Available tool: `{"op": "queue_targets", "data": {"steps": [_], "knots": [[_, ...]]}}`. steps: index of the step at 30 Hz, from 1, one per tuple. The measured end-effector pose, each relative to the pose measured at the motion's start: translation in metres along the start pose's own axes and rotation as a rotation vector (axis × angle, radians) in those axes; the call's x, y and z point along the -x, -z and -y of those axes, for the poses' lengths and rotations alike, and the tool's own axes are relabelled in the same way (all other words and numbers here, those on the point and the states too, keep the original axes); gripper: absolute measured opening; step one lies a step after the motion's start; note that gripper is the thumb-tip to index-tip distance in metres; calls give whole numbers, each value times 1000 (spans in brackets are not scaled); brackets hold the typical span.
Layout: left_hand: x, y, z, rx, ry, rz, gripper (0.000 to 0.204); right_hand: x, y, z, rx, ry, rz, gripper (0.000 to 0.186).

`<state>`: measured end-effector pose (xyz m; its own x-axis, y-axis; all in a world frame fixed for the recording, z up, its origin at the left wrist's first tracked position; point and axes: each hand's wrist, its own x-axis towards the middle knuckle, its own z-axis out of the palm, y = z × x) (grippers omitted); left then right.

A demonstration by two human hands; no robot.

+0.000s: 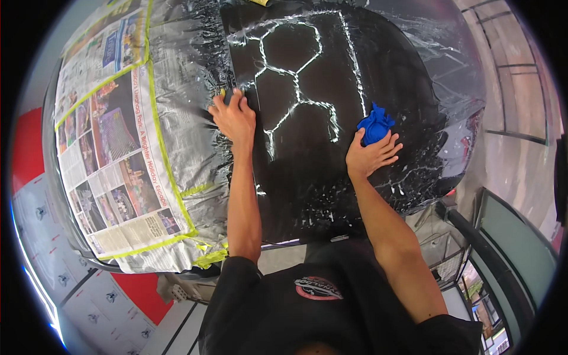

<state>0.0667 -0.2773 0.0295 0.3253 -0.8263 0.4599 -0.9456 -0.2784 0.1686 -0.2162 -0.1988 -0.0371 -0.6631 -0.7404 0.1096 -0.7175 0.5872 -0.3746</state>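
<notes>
A crumpled blue cloth (376, 125) is bunched up under my right hand (373, 155), which presses it onto the dark, glossy panel (307, 177). My thumb and fingers lie round its near side. White hexagon-shaped lines (296, 77) mark the panel between my hands, and a straight white line (353, 65) runs up from the cloth. My left hand (235, 121) rests with spread fingers at the seam between the panel and the masked side. A small yellow bit shows by its fingertips, too little of it to name.
Newspaper sheets (115, 160) edged with yellow-green tape (155, 118) cover the left side of the curved body. Wrinkled, dark-smeared masking (183, 118) borders the panel. A small yellow object (259, 2) lies at the top edge. A dark-framed glass panel (509, 236) stands at the right.
</notes>
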Motion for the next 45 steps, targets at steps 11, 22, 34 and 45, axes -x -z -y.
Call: {"op": "queue_targets", "data": {"steps": [11, 22, 34, 45], "knots": [[14, 3, 5, 14, -28, -11, 24, 2, 0, -3, 2, -16, 27, 87], [17, 1, 5, 16, -51, -18, 25, 0, -2, -4, 0, -14, 26, 87], [30, 3, 9, 63, -35, 7, 28, 0, -4, -5, 1, -17, 25, 88], [33, 10, 7, 16, -10, 46, 26, 2, 0, -3, 14, -17, 4, 85]]}}
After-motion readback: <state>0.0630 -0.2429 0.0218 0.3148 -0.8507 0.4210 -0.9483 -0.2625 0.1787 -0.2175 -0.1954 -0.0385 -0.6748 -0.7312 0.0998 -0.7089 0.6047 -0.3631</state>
